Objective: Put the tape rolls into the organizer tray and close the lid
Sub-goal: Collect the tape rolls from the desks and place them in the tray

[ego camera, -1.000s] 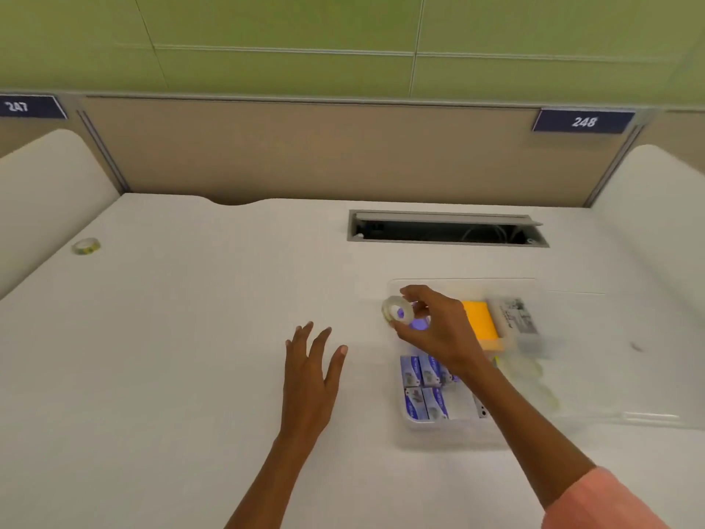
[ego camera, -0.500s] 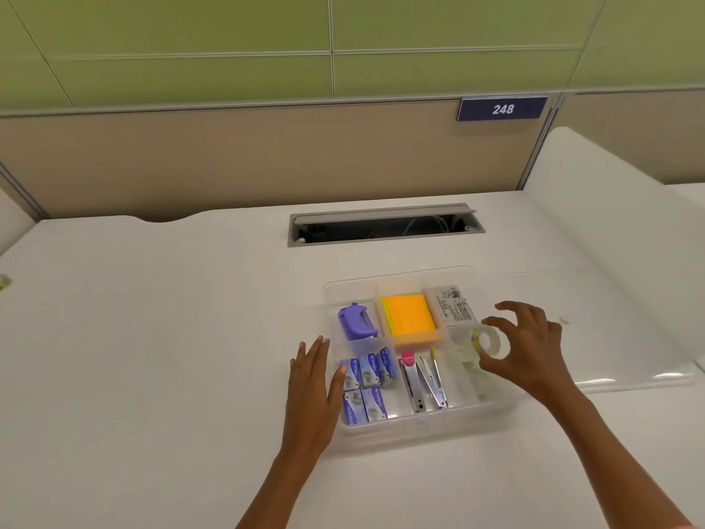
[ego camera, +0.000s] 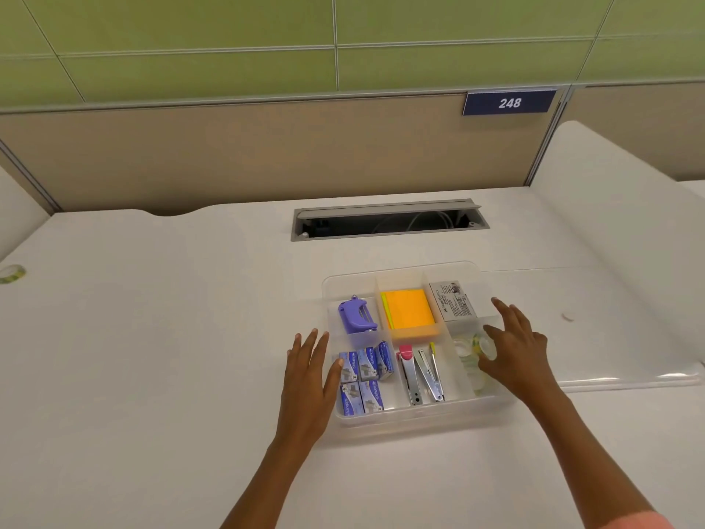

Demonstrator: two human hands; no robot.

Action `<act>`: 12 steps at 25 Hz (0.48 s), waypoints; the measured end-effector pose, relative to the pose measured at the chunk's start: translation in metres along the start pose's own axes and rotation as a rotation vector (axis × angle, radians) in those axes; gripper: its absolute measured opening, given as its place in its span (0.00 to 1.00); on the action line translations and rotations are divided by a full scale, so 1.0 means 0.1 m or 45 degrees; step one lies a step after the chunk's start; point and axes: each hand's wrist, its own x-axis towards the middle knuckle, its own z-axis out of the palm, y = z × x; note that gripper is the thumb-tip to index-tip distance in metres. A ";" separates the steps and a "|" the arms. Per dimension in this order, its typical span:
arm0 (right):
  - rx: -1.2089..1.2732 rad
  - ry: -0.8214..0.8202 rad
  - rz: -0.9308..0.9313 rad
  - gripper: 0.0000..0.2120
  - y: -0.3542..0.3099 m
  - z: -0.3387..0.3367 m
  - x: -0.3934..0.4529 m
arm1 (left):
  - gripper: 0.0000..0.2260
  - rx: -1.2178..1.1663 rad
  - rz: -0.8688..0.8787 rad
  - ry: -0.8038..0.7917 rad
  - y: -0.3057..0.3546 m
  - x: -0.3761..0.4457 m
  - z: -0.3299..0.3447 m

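Observation:
A clear plastic organizer tray [ego camera: 414,417] sits on the white desk, its clear lid [ego camera: 610,337] lying open flat to the right. Several clear tape rolls [ego camera: 467,347] lie in the tray's right front compartment. My right hand [ego camera: 515,349] hovers over that compartment with fingers spread and nothing in it. My left hand [ego camera: 311,379] rests flat and open against the tray's left wall. One more tape roll [ego camera: 11,273] with a greenish tint lies far off at the desk's left edge.
Other compartments hold a purple tool [ego camera: 356,315], orange sticky notes [ego camera: 410,311], a white box [ego camera: 452,301], blue staple boxes [ego camera: 364,379] and staplers [ego camera: 421,372]. A cable slot [ego camera: 387,221] opens behind the tray. Partitions stand behind and at both sides.
My right hand carried a clear tape roll rightwards across the tray, lowered it into the right front compartment and let it go. The left hand slid up against the tray.

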 end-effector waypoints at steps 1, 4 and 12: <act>0.016 -0.013 0.004 0.21 -0.01 -0.01 0.00 | 0.23 0.001 -0.001 -0.002 0.00 0.00 -0.01; 0.119 -0.005 0.024 0.24 -0.07 -0.11 -0.01 | 0.22 -0.022 -0.026 0.025 -0.04 0.01 -0.06; 0.572 0.134 -0.327 0.18 -1.25 -0.32 0.11 | 0.21 -0.038 -0.172 0.159 -0.42 -0.04 -0.59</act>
